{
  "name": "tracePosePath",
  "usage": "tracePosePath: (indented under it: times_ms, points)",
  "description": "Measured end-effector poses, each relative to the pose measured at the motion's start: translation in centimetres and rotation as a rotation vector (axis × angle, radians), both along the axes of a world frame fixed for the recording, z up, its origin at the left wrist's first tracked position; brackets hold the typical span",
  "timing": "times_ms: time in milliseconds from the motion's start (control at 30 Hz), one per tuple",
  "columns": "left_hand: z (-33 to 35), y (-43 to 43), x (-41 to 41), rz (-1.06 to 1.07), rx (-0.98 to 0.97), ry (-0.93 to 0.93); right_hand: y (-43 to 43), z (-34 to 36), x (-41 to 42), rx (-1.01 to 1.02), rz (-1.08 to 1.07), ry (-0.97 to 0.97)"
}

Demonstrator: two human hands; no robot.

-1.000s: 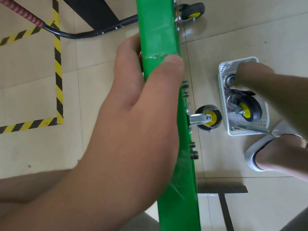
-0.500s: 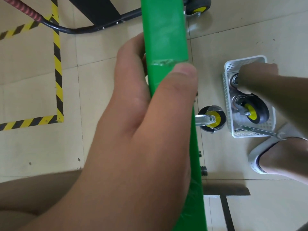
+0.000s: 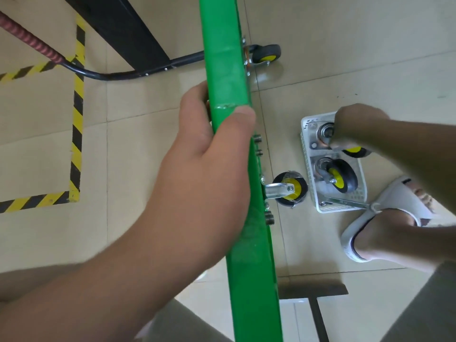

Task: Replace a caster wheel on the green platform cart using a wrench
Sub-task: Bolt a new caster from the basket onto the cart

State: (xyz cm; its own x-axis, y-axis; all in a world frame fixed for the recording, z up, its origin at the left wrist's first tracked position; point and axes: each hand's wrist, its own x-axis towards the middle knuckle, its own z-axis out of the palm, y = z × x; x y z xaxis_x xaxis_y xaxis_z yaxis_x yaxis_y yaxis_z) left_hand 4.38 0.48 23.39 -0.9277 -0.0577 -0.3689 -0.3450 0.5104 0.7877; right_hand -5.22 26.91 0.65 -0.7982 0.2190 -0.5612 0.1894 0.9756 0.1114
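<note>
Head view shows my left hand point(image 3: 209, 154) gripping the cart point(image 3: 227, 70) on edge, my right hand point(image 3: 355, 127) grasping a spare wheel point(image 3: 323, 134) in the basket point(image 3: 306, 149) beside it, wrench point(image 3: 345, 202) untouched.

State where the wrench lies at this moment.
In the head view, the wrench lies at lower right across the near end of the white basket, beside the black-and-yellow caster, its tip reaching the white slipper.

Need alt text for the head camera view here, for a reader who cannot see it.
A left hand grips the edge of a green platform cart stood on its side, while the right hand reaches into a white basket of spare caster wheels on the tiled floor. A wrench lies across the basket.
</note>
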Motion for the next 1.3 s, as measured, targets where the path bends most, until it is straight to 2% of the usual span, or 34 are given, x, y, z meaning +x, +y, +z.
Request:
tracePosePath:
  times_ms: [100, 367, 767, 933, 1300]
  points:
    - [0.9, -0.1, 1.0, -0.007, 0.127, -0.042, 0.2, 2.7, 0.4, -0.046, 0.011, 0.003]
    - [0.5, 0.1, 0.9, -0.006, 0.136, -0.021, -0.9, 10.9, 2.3, -0.117, 0.101, 0.065]
    - [1.2, 0.4, 1.3, 0.021, 0.202, -0.043, -2.3, 21.0, 9.2, -0.287, 0.358, 0.325]
    - [1.1, 0.5, 1.4, 0.022, 0.216, -0.037, -3.2, 21.8, 11.5, -0.359, 0.424, 0.375]
    - [0.6, 0.4, 1.2, 0.036, 0.216, -0.044, -5.0, 18.7, 12.2, -0.484, 0.611, 0.468]
